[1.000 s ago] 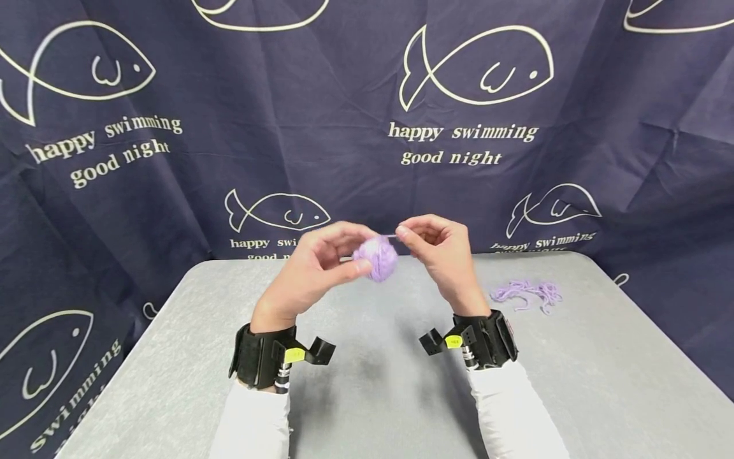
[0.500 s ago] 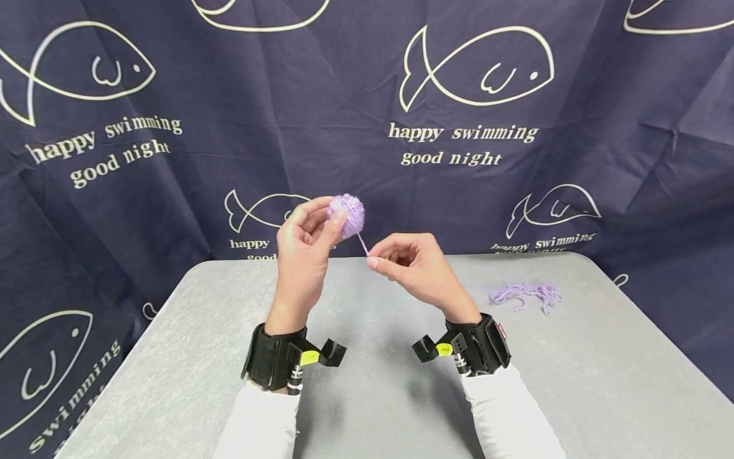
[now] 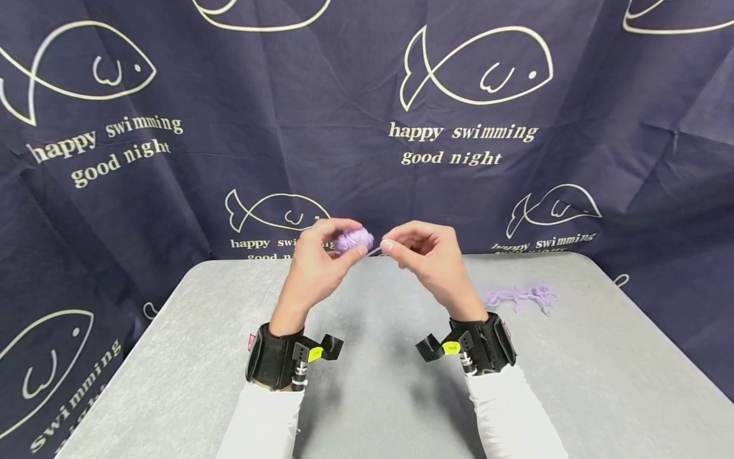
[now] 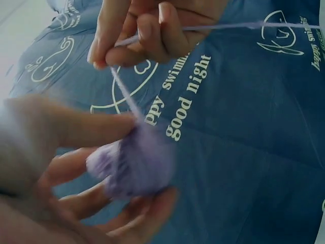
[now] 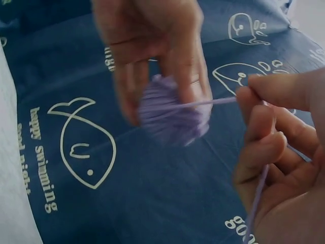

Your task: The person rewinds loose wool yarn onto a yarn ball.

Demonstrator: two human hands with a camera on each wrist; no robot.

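The left hand [image 3: 318,261] gripped the yarn ball [image 3: 353,241] in curled fingers, raised above the surface [image 3: 367,382], while the right hand [image 3: 427,258], just to the ball's right, pinched the strand [image 3: 374,252], which ran short and taut between them, nearly level.

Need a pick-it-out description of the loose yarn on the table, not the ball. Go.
Start at the grey table in front of the navy fish-print curtain. On the table's far right part, to the right of the right hand, lies a loose tangle of purple yarn, flat on the surface. Unlike the wound purple yarn ball held in the left hand, it is unwound and no hand touches it.
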